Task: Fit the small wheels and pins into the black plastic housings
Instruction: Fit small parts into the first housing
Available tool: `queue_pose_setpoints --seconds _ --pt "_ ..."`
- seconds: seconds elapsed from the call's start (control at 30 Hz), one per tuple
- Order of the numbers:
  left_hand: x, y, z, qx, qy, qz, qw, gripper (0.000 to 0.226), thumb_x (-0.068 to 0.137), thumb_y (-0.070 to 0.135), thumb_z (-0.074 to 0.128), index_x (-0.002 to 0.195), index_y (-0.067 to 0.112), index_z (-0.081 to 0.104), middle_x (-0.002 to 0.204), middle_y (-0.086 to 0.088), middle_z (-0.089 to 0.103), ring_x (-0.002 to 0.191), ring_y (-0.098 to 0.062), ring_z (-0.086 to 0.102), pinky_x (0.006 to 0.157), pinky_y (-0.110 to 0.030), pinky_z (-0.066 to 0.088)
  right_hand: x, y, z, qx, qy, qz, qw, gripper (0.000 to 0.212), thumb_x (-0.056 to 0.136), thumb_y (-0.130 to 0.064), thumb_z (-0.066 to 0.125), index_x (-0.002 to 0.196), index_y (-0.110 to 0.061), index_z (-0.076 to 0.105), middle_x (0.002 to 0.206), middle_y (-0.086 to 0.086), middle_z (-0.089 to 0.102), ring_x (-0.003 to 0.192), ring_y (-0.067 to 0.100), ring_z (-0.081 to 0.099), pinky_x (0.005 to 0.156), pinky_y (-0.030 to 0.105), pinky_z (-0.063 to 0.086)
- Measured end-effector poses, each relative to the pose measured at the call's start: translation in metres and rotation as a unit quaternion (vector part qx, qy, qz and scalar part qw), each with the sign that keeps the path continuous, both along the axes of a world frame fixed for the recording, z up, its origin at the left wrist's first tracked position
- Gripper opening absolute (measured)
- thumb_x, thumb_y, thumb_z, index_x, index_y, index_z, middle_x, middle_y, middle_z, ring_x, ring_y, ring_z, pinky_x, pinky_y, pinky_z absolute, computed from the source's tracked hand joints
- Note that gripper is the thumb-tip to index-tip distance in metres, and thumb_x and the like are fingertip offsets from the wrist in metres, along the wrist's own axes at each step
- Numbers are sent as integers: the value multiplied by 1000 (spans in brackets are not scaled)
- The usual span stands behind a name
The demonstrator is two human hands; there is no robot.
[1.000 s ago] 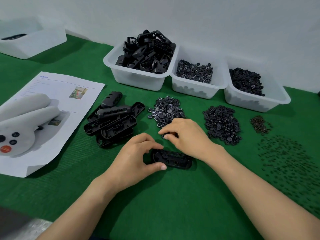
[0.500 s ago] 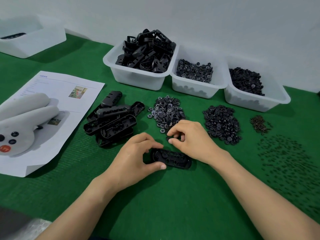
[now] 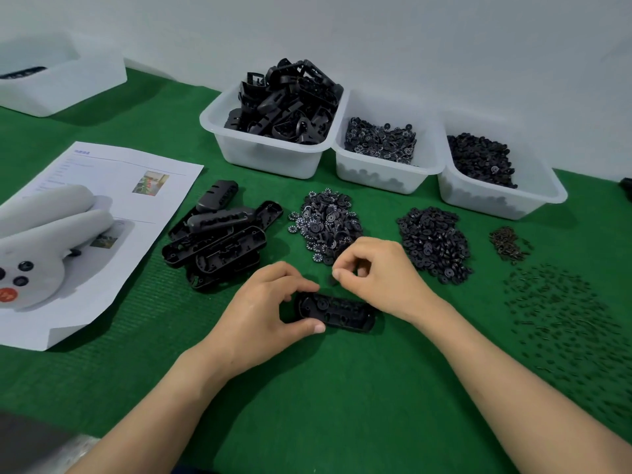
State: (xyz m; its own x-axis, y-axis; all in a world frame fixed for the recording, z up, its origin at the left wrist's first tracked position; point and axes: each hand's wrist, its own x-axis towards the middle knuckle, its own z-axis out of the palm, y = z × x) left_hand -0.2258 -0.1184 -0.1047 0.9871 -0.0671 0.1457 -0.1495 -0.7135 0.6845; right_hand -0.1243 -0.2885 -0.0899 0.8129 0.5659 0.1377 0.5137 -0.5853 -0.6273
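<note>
Left hand (image 3: 260,313): left end of black housing (image 3: 338,311) gripped between thumb and curled fingers. Housing laid flat, open side up, on green worktop (image 3: 342,405). Right hand (image 3: 379,271): fingers curled, small dark part (image 3: 331,280) pinched at fingertips just above housing; part type not resolved. Toothed wheel pile (image 3: 325,220) located just behind right hand. Pins (image 3: 564,319) scattered at far right.
</note>
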Motion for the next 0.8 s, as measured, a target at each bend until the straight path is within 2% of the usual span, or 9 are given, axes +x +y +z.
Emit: queue_pose_setpoints --seconds 0.07,0.13,0.23,0.3,0.53,0.7,0.8 --pt "1 0 0 1 -1 0 1000 47 68 43 74 110 27 62 99 15 51 86 -1 47 76 -10 38 -3 -8 0 23 16 11 1000 12 75 -10 70 70 -21 68 71 -8 60 57 4 48 57 15 40" --pt "1 1 -1 3 -1 1 1000 46 68 44 73 110 28 62 99 16 50 86 -1 47 76 -10 38 -6 -10 -2 -4 6 28 1000 12 75 -9 69 79 -20 70 72 -9 58 56 3 47 57 13 38" --pt "1 2 -3 4 0 1 1000 46 67 46 73 110 29 62 99 18 49 85 -1 47 76 -10 38 -6 -7 0 -41 -6 49 998 23 77 -8 67 96 -21 70 77 -9 57 58 4 47 62 17 42" --pt "0 2 -3 3 0 0 1000 47 67 46 73 109 30 62 99 19 49 85 0 47 75 -9 37 -3 -4 3 -60 -4 65 996 26 78 -10 67 101 -23 69 78 -11 56 58 5 47 66 20 44" --pt "1 1 -3 6 0 0 1000 47 68 45 73 111 28 62 99 17 50 85 0 47 75 -7 35 2 -1 2 -70 -12 67 995 17 76 -17 73 93 -18 71 77 -8 55 57 1 45 66 25 44" --pt "1 2 -2 5 1 0 1000 47 68 45 73 110 29 62 99 18 49 85 0 47 75 -6 35 1 -4 1 -66 -1 67 996 11 77 -16 73 88 -19 71 82 -5 57 61 2 48 65 20 45" --pt "1 1 -3 2 0 0 1000 47 68 44 73 110 28 62 99 17 50 85 0 47 75 -5 35 0 -7 1 -80 -22 67 994 6 78 -18 71 84 -18 68 81 -8 54 61 0 46 65 20 44"
